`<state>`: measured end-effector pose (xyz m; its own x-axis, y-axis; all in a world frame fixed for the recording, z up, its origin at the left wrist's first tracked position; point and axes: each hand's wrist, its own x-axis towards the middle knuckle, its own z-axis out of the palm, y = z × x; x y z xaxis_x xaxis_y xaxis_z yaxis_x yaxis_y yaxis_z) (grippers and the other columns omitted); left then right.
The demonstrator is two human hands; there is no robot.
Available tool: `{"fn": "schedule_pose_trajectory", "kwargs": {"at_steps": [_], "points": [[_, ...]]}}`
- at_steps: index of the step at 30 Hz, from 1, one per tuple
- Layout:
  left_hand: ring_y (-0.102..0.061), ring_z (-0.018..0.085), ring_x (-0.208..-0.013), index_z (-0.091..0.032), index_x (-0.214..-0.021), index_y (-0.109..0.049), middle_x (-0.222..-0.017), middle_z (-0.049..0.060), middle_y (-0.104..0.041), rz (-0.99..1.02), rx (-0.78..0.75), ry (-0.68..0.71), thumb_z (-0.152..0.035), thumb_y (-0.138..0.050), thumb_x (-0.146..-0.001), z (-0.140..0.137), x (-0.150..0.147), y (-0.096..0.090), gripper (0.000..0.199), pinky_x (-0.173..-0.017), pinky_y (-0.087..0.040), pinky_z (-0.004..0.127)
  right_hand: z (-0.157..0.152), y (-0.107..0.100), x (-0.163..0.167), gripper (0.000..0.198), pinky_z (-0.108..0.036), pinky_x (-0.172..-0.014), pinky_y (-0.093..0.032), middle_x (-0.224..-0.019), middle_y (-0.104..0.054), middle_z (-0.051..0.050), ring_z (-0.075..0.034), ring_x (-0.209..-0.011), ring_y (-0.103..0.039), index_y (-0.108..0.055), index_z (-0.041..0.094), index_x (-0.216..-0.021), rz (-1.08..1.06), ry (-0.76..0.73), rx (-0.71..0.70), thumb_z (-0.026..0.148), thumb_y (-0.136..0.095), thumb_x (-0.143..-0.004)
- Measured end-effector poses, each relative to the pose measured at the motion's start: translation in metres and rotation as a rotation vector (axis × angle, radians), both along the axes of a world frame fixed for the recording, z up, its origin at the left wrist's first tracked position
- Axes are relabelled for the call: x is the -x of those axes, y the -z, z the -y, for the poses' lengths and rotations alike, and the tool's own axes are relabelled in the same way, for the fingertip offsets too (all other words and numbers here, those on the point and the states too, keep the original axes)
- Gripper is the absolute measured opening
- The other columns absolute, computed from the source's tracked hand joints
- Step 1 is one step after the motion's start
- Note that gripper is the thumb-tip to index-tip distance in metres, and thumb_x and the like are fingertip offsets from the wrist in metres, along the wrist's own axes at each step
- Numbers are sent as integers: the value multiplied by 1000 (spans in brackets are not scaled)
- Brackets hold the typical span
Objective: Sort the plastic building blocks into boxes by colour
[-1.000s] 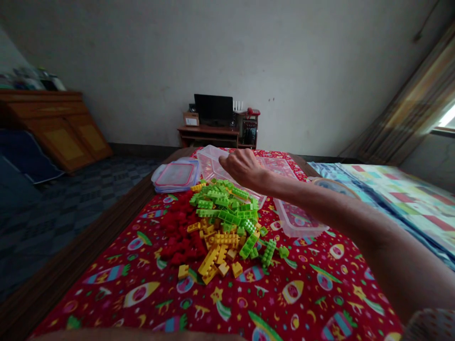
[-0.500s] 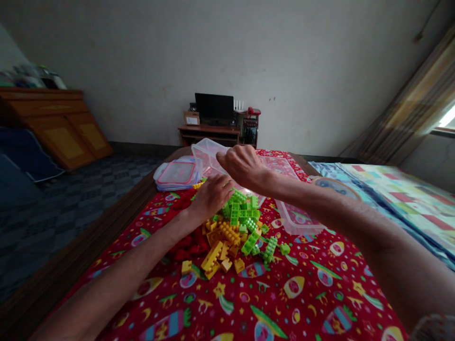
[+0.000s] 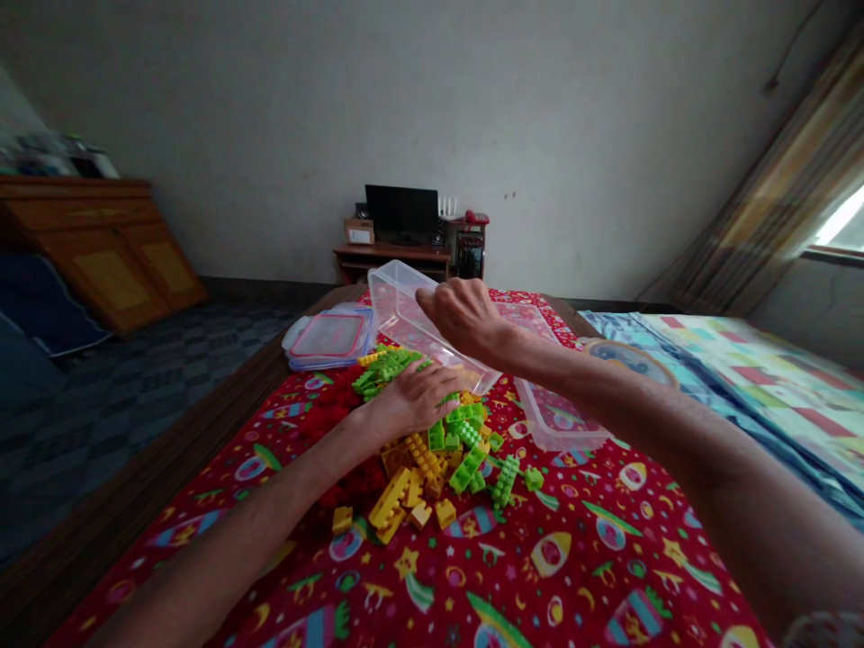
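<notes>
My right hand (image 3: 463, 315) is closed on the rim of a clear plastic box (image 3: 397, 299), which is tipped with its opening towards the toy bricks. Beneath the box mouth, my left hand (image 3: 422, 396) lies palm down over the pile, its fingers stretched out on the green bricks (image 3: 465, 416). Nearer to me lie yellow bricks (image 3: 398, 493). A heap of red bricks (image 3: 328, 423), hard to make out against the red cloth, is left of them and partly behind my left forearm.
The bricks lie on a red patterned tablecloth (image 3: 499, 562). Stacked clear lids (image 3: 328, 335) sit at the left. Another clear box (image 3: 563, 423) stands at the right under my forearm, with a round-lidded container (image 3: 631, 360) beyond. A bed (image 3: 756, 351) adjoins the right side.
My left hand has shifted towards me and slightly right over the green bricks, with its fingers flatter. Green bricks now show behind it. The box has tilted a little in my right hand.
</notes>
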<state>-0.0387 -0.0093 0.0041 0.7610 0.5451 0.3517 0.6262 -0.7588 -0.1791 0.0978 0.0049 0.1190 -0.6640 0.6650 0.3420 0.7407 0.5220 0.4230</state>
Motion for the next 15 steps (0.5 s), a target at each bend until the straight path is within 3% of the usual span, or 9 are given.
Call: {"fn": "schedule_pose_trajectory", "kwargs": {"at_steps": [4, 8, 11, 15], "points": [[-56, 18, -114, -23, -115, -61, -121, 3, -65, -1, 1, 5, -36, -43, -97, 3, 8, 2, 29, -103, -33, 37, -11, -2, -15, 34, -32, -67, -33, -88, -60, -14, -21, -78, -52, -54, 13, -112, -25, 46, 20, 6, -27, -92], [-54, 19, -118, -26, -120, -60, -126, 2, -63, 35, 1, -73, -38, -43, -97, 2, 12, -1, 32, -107, -29, 41, -19, -12, -42, 36, -34, -70, -34, -91, -60, -14, -23, -84, -51, -52, 15, -119, -117, 112, -79, 9, -30, -92], [-56, 21, -116, -24, -120, -61, -123, 5, -65, 57, -12, -156, -35, -45, -95, -3, 17, 1, 31, -109, -27, 45, -32, -29, -84, 35, -36, -75, -34, -98, -59, -14, -26, -93, -50, -50, 15, -124, -246, 227, -175, 15, -37, -91], [-54, 22, -120, -24, -122, -60, -125, 5, -65, 70, 27, -197, -35, -44, -95, -13, 24, 7, 33, -111, -25, 46, -62, -48, -163, 32, -37, -78, -36, -102, -60, -16, -28, -98, -51, -55, 15, -118, -420, 484, -186, 26, -39, -92]]}}
